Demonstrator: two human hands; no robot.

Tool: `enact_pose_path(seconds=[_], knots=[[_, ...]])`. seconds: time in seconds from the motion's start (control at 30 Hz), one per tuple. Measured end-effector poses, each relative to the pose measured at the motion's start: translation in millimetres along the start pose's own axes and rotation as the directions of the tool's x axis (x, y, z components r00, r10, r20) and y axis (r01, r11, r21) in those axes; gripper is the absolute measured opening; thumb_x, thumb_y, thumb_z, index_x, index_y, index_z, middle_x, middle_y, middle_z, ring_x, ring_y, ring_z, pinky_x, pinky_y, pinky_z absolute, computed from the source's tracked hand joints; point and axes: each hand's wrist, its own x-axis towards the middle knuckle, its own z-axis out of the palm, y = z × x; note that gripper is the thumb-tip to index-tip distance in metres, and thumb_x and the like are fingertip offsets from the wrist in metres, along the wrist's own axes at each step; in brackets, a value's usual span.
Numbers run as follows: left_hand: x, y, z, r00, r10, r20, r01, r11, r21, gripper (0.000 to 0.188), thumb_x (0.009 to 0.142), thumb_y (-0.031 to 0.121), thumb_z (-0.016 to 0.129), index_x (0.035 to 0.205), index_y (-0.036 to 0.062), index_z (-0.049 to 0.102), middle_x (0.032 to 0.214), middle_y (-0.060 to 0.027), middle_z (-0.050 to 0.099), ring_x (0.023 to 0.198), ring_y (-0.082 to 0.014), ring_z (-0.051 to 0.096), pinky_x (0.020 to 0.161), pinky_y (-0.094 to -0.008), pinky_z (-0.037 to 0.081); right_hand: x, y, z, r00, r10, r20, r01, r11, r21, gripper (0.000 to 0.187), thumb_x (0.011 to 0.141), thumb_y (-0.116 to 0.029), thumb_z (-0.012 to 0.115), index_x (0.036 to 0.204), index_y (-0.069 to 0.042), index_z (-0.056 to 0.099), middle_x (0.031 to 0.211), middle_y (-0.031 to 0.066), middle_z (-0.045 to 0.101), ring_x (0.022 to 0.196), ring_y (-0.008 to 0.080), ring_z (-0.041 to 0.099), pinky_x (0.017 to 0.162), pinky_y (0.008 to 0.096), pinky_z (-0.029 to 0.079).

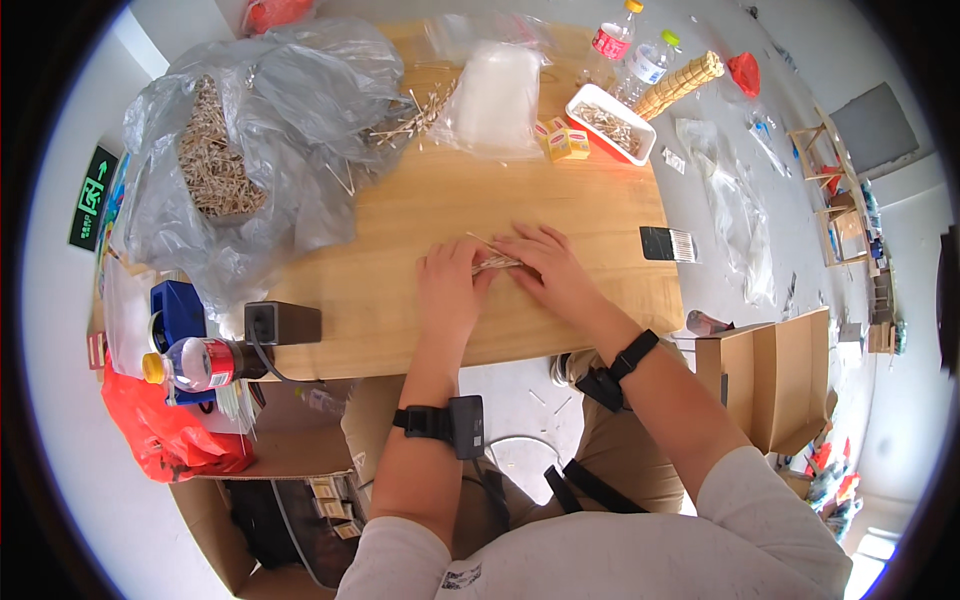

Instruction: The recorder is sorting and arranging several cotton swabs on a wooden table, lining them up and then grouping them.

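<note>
A small bundle of thin wooden sticks with pale ends, which look like cotton swabs (497, 262), lies between my hands over the near middle of the wooden table (400, 220). My left hand (450, 283) is closed on the left end of the bundle. From the other side, the thumb and fingers of my right hand (543, 262) grip the right end. One stick pokes up above the rest. Parts of the bundle are hidden by my fingers.
A grey plastic bag (300, 110) spills a heap of sticks (215, 160) at left. At the back are clear pouches (492, 100), small yellow boxes (568, 143), a white tray (640, 150) and bottles (643, 70). A black box (285, 323) stands near left, a black-and-white pack (668, 244) right.
</note>
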Motion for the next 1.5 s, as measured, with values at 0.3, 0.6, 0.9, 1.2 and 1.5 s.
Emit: enact_pose_path(seconds=[0.3,0.6,0.9,1.2,1.5], knots=[[-5,7,-6,0.984,0.180,-0.006,-0.180,0.983,0.022,0.046,0.080,0.016,0.082,0.124,0.0182,0.070,0.120,-0.0012,0.069,0.123,-0.0259,0.057,0.103,-0.0445,0.041,-25,1,-12,0.991,0.057,-0.117,-0.039,0.987,0.156,0.054,0.090,-0.009,0.073,0.143,-0.011,0.060,0.146,0.0098,0.061,0.144,0.0319,0.049,0.120,0.0487,0.038],[-6,-4,0,0.986,0.158,0.048,-0.155,0.986,-0.060,0.033,0.080,0.017,0.081,0.113,0.0188,0.076,0.112,0.0017,0.069,0.111,-0.0239,0.060,0.099,-0.0428,0.042,-52,6,-14,0.984,0.133,-0.119,-0.146,0.984,-0.105,0.056,0.099,-0.010,0.058,0.152,-0.002,0.045,0.157,0.0181,0.048,0.150,0.0351,0.040,0.126,0.0493,0.030],[-9,4,5,0.966,0.249,0.065,-0.245,0.967,-0.063,0.069,0.076,0.030,0.088,0.137,0.0101,0.062,0.146,-0.0130,0.055,0.140,-0.0374,0.047,0.116,-0.0499,0.037,-54,-20,11,0.972,0.174,-0.159,-0.165,0.984,0.066,0.063,0.096,0.000,0.054,0.157,0.001,0.037,0.162,0.0226,0.039,0.151,0.0361,0.039,0.126,0.0508,0.029],[-6,2,12,0.957,0.270,0.111,-0.245,0.949,-0.197,0.051,0.082,0.013,0.083,0.129,0.0071,0.064,0.140,-0.0156,0.060,0.141,-0.0402,0.047,0.121,-0.0505,0.037,-48,3,-15,0.975,0.162,-0.151,-0.172,0.983,-0.058,0.061,0.087,-0.017,0.079,0.142,-0.006,0.057,0.148,0.0119,0.057,0.143,0.0334,0.048,0.123,0.0497,0.034],[-4,4,18,0.977,0.196,0.078,-0.159,0.927,-0.339,0.046,0.084,0.002,0.079,0.128,0.0073,0.064,0.129,-0.0158,0.065,0.136,-0.0398,0.053,0.121,-0.0491,0.038,-40,0,-5,0.971,0.168,-0.168,-0.158,0.985,0.072,0.047,0.085,-0.010,0.080,0.130,-0.008,0.067,0.142,0.0108,0.061,0.140,0.0336,0.051,0.115,0.0430,0.045]])
